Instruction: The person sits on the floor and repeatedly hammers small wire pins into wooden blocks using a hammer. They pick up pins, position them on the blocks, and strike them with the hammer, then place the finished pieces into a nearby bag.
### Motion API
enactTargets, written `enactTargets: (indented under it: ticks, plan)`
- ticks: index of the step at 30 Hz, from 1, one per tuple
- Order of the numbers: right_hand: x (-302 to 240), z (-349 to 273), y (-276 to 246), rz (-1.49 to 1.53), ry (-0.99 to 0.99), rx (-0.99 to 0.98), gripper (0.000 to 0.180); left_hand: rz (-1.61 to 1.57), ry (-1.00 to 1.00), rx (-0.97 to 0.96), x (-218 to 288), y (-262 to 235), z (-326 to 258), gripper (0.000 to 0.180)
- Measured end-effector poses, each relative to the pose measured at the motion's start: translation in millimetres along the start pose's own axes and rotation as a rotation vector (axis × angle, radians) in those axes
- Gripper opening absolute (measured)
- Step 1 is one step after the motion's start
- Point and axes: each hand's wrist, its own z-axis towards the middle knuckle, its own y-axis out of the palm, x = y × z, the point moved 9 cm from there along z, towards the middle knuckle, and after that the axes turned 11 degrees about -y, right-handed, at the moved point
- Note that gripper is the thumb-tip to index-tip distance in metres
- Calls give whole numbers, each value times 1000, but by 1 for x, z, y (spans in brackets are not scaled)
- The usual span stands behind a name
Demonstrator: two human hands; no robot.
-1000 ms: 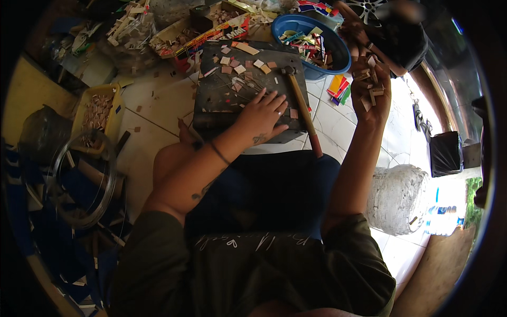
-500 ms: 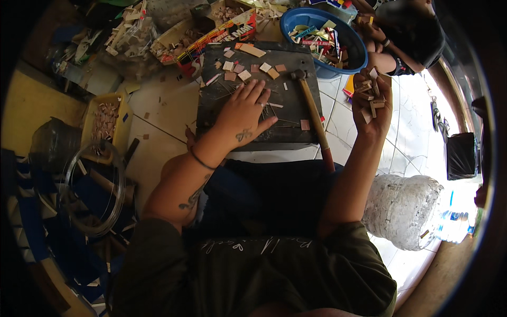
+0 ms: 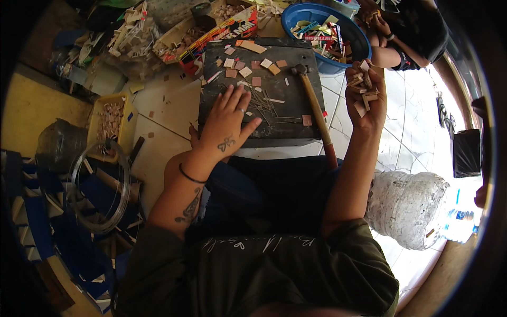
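My left hand point(image 3: 231, 116) lies with its fingers spread over the left part of a dark low work block point(image 3: 285, 98). Thin wire nails or pins point(image 3: 262, 103) are scattered just right of its fingertips. Cupped and raised to the right of the block, my right hand point(image 3: 369, 108) holds a pile of small wooden pieces point(image 3: 364, 87). Several square wooden tiles point(image 3: 245, 72) rest on the far half of the block. A hammer point(image 3: 314, 105) lies along the block's right side, its handle reaching past the near edge toward my lap.
A blue basin point(image 3: 364, 47) of coloured strips stands beyond the block, near a seated person point(image 3: 417, 37). Printed cardboard box point(image 3: 195, 61) at far left holds wood scraps. A yellow tray point(image 3: 132, 113), a coil of clear wire point(image 3: 76, 195) and a whitish jug point(image 3: 406, 208) stand around.
My left hand has drawn back and left across the block, uncovering the thin nails and a tile. My right hand still holds the wooden pieces, slightly shifted left.
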Motion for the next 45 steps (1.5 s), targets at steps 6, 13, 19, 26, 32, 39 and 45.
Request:
enactTargets:
  ticks: [6, 13, 19, 26, 32, 39, 45]
  plan:
    - [12, 2, -19, -54, 11, 127, 39, -106, 50, 86, 12, -11, -1, 64]
    - [13, 2, -9, -15, 25, 33, 38, -13, 27, 74, 8, -3, 17, 61]
    - [24, 3, -20, -58, 74, 55, 37, -33, 23, 88, 10, -11, -12, 60]
    - [38, -3, -19, -321, 36, 57, 38, -421, -104, 515, -33, -75, 32, 57]
    - [72, -4, -11, -605, 163, 12, 37, -698, -225, 824, -100, -79, 5, 56]
    - [138, 48, 6, -949, 284, -181, 37, -791, -245, 860, -127, -72, 16, 53]
    - [159, 60, 7, -1761, 247, -339, 38, -834, -240, 873, -124, -64, 13, 53]
